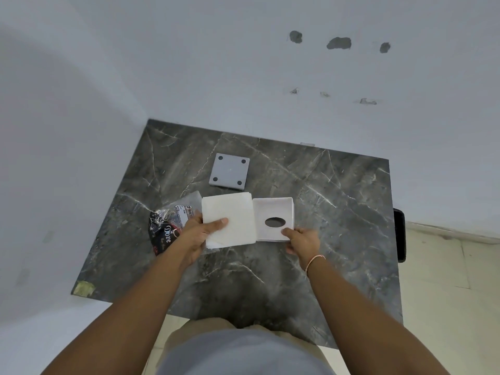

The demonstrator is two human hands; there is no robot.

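The left hand (198, 234) grasps a stack of white tissues (230, 217) at its near left corner. The thumb lies flat on top and the fingers are tucked underneath, out of sight. The stack is square and reaches from that hand away toward the far side of the counter (338, 212).

Just to its right, the right hand (301, 240) pinches the near right corner of a white tissue box (270, 208), thumb on the rim and fingers curled below. The box is turned with its open side up, so its low walls and the oval hole (274, 222) in its floor show. The right edge of the stack meets or slightly overlaps the left wall of the box, so the two lie side by side between the hands. Whether they rest on the dark marbled counter or are held just above it cannot be told.

A crumpled plastic wrapper (167, 226) with black print lies on the counter, partly under the left hand and the stack. Farther back, well apart from both hands, a grey square plate (229, 171) with a dark dot near each corner lies flat. A thin bracelet (315, 261) circles the right wrist.
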